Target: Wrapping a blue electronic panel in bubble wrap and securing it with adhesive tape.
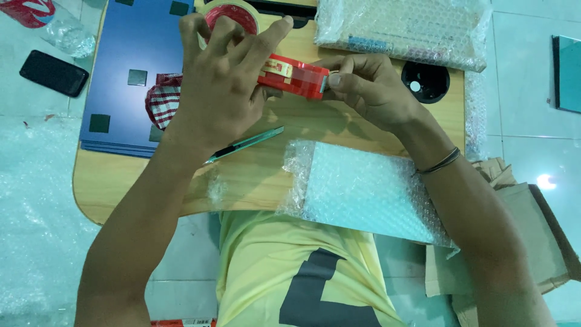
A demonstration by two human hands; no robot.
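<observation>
My tape dispenser (295, 75) is red. The board (130, 54) is blue with dark squares, the cloth (163, 100) red-and-white checked, the cutter (248, 144) green, the phone (53, 72) black, my shirt (272, 266) yellow with grey print.

A black phone (53, 72) lies beside blue sheets (136, 42).

A low wooden desk (254, 175) with rounded corners is set on a floor (526, 115) of pale glossy tiles. A bright glare (546, 181) is reflected from the tiles at three o'clock, and sheets of clear bubble wrap (36, 206) are spread over the floor at nine o'clock.
</observation>
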